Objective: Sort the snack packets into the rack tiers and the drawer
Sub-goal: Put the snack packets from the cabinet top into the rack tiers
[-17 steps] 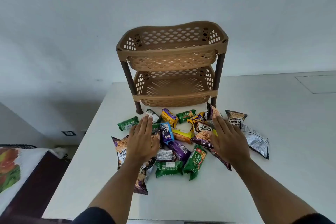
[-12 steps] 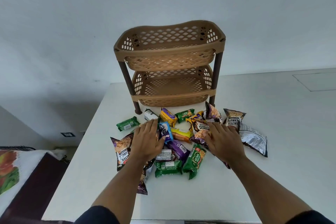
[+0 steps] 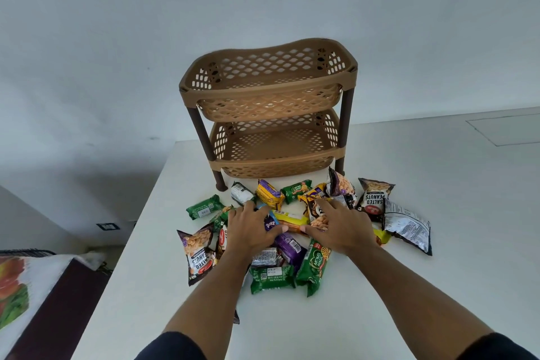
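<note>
A tan two-tier plastic rack (image 3: 263,90) stands at the back of the white table, both tiers empty; its lower tier (image 3: 277,159) sits just above the tabletop. In front of it lies a heap of several snack packets: salted peanuts (image 3: 374,199), another peanut bag (image 3: 198,251), a green biscuit packet (image 3: 204,207), a purple one (image 3: 289,247), a yellow one (image 3: 290,218). My left hand (image 3: 251,228) rests on the heap's left side beside a blue packet (image 3: 270,223). My right hand (image 3: 339,225) lies spread over a peanut bag in the middle. No drawer is visible.
The white table (image 3: 438,286) ends in an edge running along the left of the heap. Below it on the left are a dark wooden bed frame (image 3: 58,301) and a printed bedsheet (image 3: 17,286). A silver-backed packet (image 3: 406,225) lies at the heap's right.
Both hands have come down and inward onto the middle of the heap, now close together over the blue and yellow packets.
</note>
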Demonstrator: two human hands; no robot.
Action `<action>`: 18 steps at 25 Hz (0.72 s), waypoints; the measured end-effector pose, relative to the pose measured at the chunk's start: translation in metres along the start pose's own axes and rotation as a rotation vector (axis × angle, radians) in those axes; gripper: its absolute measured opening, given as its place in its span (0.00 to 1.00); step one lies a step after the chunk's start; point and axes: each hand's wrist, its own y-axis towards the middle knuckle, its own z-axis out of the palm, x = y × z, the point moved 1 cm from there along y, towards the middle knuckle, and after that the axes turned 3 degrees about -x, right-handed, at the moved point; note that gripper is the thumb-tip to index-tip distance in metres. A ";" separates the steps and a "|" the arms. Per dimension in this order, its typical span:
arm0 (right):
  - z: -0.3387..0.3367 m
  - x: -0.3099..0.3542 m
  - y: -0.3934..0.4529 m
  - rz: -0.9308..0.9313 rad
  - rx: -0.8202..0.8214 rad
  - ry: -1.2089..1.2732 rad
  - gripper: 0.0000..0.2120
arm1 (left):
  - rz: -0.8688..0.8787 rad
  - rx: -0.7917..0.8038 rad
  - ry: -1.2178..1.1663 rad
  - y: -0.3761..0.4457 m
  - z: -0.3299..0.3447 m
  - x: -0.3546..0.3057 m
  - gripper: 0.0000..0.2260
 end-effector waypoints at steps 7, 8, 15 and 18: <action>-0.004 0.018 0.014 0.160 0.224 0.215 0.35 | 0.102 0.136 -0.010 0.011 -0.001 -0.001 0.33; -0.005 0.018 0.016 0.194 0.219 0.271 0.32 | 0.113 0.139 -0.030 0.012 -0.002 -0.002 0.29; -0.011 0.024 0.025 0.314 0.145 0.509 0.22 | 0.128 0.034 -0.166 0.017 -0.015 -0.001 0.21; -0.018 0.027 0.033 0.323 0.125 0.576 0.12 | 0.107 -0.011 -0.241 0.022 -0.022 0.001 0.19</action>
